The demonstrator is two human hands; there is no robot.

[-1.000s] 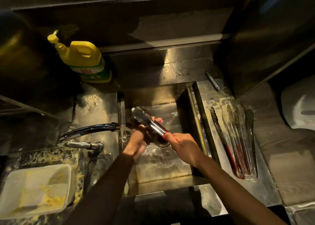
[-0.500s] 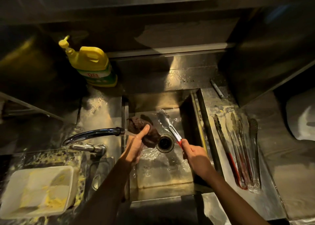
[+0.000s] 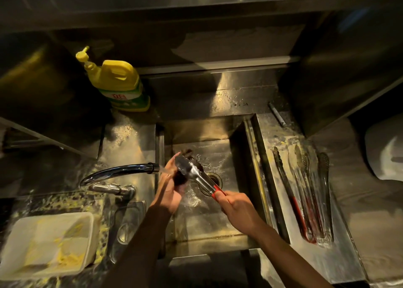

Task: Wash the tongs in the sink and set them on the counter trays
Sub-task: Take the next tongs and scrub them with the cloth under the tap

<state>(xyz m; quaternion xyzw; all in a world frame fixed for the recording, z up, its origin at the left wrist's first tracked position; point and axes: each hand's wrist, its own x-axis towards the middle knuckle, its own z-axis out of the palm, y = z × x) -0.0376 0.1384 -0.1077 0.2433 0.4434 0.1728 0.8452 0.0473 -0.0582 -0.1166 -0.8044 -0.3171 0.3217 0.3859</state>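
Observation:
Steel tongs with a red handle (image 3: 197, 176) lie slanted over the sink (image 3: 236, 150), above the drain. My right hand (image 3: 236, 207) grips their red end. My left hand (image 3: 169, 191) holds a dark scrubbing pad (image 3: 182, 179) against the tongs' jaws, right at the running tap (image 3: 122, 171). Several other red-handled tongs (image 3: 305, 191) lie side by side on the steel tray (image 3: 340, 259) right of the sink.
A yellow detergent jug (image 3: 118, 84) stands behind the sink at the left. A white tub (image 3: 45, 246) smeared with yellow residue sits at the near left. A thin metal rod (image 3: 277, 113) lies on the counter behind the tray. A white object (image 3: 386, 150) is at the far right.
Half a second ago pad and tongs were apart. The tongs' jaws have swung left onto the pad under the water stream. The view has shifted slightly.

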